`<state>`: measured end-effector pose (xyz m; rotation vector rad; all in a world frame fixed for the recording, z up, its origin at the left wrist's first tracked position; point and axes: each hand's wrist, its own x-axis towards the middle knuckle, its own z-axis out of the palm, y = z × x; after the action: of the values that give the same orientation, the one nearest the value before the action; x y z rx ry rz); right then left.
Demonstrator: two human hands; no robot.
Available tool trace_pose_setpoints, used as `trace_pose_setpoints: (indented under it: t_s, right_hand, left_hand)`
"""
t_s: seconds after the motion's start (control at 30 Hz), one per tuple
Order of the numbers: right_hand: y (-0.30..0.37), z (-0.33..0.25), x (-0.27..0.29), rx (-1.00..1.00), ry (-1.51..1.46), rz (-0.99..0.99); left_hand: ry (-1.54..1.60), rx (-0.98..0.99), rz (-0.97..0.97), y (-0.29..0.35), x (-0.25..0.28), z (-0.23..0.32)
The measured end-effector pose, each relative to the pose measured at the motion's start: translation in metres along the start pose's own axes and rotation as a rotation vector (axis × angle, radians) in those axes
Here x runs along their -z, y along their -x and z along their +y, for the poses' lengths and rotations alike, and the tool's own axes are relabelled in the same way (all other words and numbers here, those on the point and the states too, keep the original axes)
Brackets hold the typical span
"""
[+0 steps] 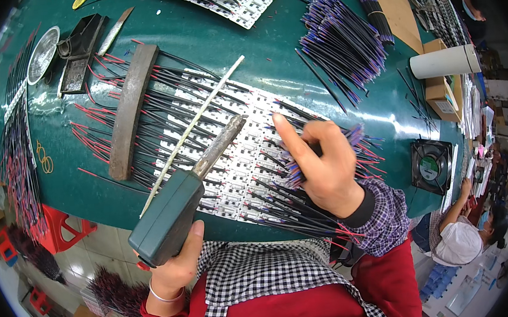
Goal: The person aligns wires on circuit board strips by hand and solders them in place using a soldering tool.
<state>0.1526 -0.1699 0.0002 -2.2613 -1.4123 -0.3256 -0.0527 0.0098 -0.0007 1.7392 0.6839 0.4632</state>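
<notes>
My left hand [181, 258] is wrapped round the dark green handle of a soldering gun [171, 211]. Its worn metal tip reaches up over a white circuit board panel [232, 184], and whether it touches cannot be told. A thin pale rod [204, 105] slants alongside the tip. My right hand [330, 170] is curled round a bunch of black wires with purple ends [356, 134], its forefinger pointing at the panel's upper right part. Black wires with red ends [161, 103] run off the panel's left side, under a curved metal bar [133, 111]. More wires [288, 207] fan out below my right hand.
A heap of black wires [340, 36] lies at the back right, with a white cylinder [445, 62] and a fan [431, 166] further right. At the left are a metal bowl [44, 56] and a black box [82, 49]. Other panels [247, 8] lie at the back. Co-workers sit at the right.
</notes>
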Motion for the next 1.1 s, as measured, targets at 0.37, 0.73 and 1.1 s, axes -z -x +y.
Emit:
trace_pose_setpoints:
  t_s: [0.37, 0.73, 1.1]
  right_hand:
    - [0.006, 0.003, -0.021, 0.06, -0.053, -0.048]
    - [0.003, 0.004, -0.027, 0.14, 0.04, -0.057]
    - [0.003, 0.004, -0.027, 0.14, 0.059, -0.064]
  left_hand:
    - [-0.105, -0.02, -0.093, 0.002, -0.003, -0.001]
    - [0.026, -0.006, -0.162, -0.002, -0.008, -0.006]
    - [-0.098, -0.048, -0.211, -0.006, -0.004, 0.003]
